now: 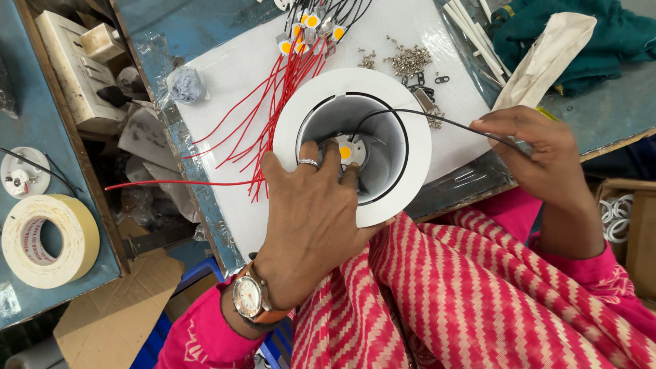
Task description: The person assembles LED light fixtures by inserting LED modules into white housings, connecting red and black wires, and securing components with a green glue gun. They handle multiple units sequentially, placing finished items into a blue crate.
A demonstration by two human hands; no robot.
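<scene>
Fabric, pink with pale zigzag stripes (pixel 478 294), fills the near foreground across the lap. Left hand (pixel 311 212), wristwatch (pixel 249 298) on the wrist and a ring (pixel 308 162) on one finger, lies over the near rim of a white round lamp housing (pixel 396 116); fingers curl down into its grey cup, fingertips pressing on the small LED module (pixel 348 152) with a yellow centre seated at the bottom of the cup. Hand half-closed, gripping housing and module together. Housing sits directly under and ahead of that hand, at the near edge of a white sheet (pixel 232 75) spread on the blue bench. Black wire (pixel 437 117) rises from the module, arcs over the far rim of the housing and runs rightward to the right hand (pixel 540 154). Right hand is closed in a pinch on the wire, just off the bench edge, well to the right of the housing; a small grey part shows at the fingertips, kind not discernible. Left of the housing: bundle of red wires (pixel 266 102) fanned over the sheet, one strand trailing far left. Further left, on a separate blue surface, a roll of cream tape (pixel 48 239). Beyond the housing: loose pile of small screws (pixel 408 60) and a row of further LED modules (pixel 311 26) with yellow centres joined to the red and black leads. Far right corner: teal cloth (pixel 601 34).
</scene>
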